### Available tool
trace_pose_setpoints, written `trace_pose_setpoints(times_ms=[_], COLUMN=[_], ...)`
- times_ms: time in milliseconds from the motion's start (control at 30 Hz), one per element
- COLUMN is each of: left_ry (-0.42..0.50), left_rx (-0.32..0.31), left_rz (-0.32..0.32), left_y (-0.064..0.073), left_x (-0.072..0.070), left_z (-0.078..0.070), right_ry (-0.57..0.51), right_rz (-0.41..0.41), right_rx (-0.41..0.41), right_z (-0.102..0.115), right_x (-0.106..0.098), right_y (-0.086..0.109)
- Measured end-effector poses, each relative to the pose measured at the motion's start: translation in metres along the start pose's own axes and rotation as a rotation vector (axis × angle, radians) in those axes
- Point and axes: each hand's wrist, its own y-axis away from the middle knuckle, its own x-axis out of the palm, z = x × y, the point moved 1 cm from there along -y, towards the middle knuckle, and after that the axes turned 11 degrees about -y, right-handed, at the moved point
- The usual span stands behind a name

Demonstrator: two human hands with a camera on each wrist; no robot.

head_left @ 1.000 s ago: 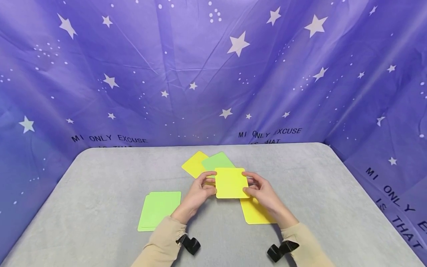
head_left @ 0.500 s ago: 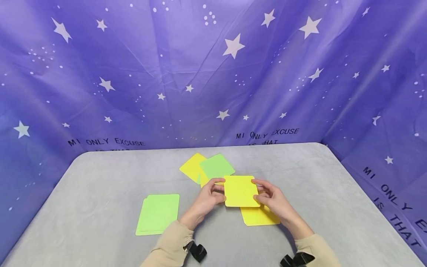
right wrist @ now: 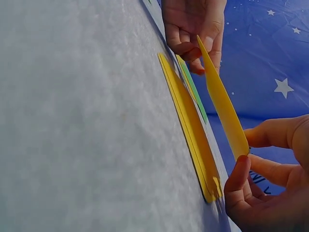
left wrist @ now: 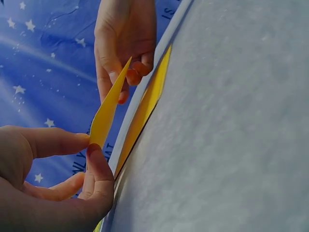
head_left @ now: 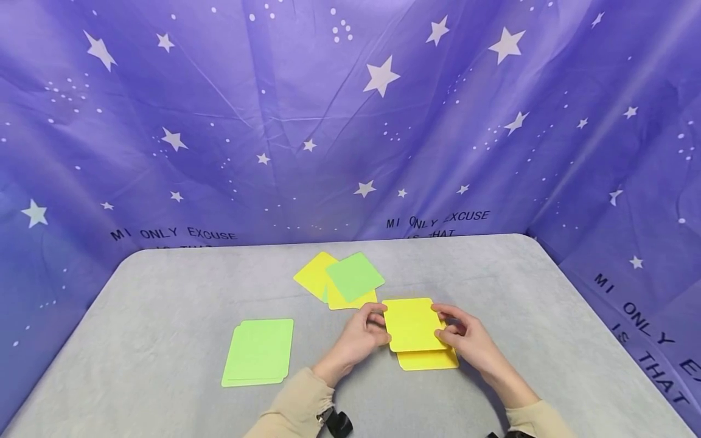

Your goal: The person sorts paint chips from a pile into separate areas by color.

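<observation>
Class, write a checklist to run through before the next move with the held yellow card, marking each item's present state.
1. Left hand pinches the held yellow card: ok.
2. Right hand pinches the opposite edge: ok.
3. Card clear of the yellow stack: ok, gap in both wrist views.
4. Card aligned over that stack: cannot tell from the slanted head view.
5. Green stack squared: not ok, edges offset.
</observation>
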Motion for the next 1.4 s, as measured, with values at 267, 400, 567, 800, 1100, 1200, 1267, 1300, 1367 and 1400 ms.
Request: trace_pose_setpoints(times_ms=[267, 400, 567, 800, 1100, 1200, 1267, 1300, 1367, 1400], left_ry=[-0.067, -0.086, -0.114, -0.103, -0.12, -0.114, -0.11, -0.112, -0.117, -0.118], left_rx=[-0.02, -0.019, 0.003, -0.003, 0.002, 0.003, 0.005, 0.004, 0.006, 0.006], left_rz=[0.013, 0.007, -0.015, -0.03, -0.047, -0.06, -0.067, -0.071, -0.082, -0.089], left_y=[0.002, 0.001, 0.003, 0.006, 0.005, 0.007, 0.008, 0.007, 0.007, 0.007], left_x=[0.004, 0.004, 0.004, 0.0, -0.007, -0.011, -0.014, -0.016, -0.019, -0.022], left_z=[-0.001, -0.002, -0.003, 0.001, 0.004, 0.0, 0.0, 0.0, 0.0, 0.0], right_ry=[0.007, 0.02, 0.065, 0.138, 0.136, 0.136, 0.141, 0.144, 0.151, 0.153], right_rz=[0.025, 0.022, -0.008, -0.041, -0.031, -0.031, -0.032, -0.033, -0.033, -0.035], right_rx=[0.014, 0.001, 0.004, -0.01, -0.015, -0.034, -0.041, -0.043, -0.049, -0.055], right_z=[-0.003, -0.004, -0.004, -0.003, -0.004, -0.004, -0.002, -0.001, 0.001, 0.003], right_x=[-0.006, -0.007, -0.009, -0.014, -0.012, -0.009, -0.006, -0.004, 0.0, 0.001], right_y=[0.005, 0.005, 0.005, 0.006, 0.002, -0.001, -0.003, -0.004, -0.007, -0.008])
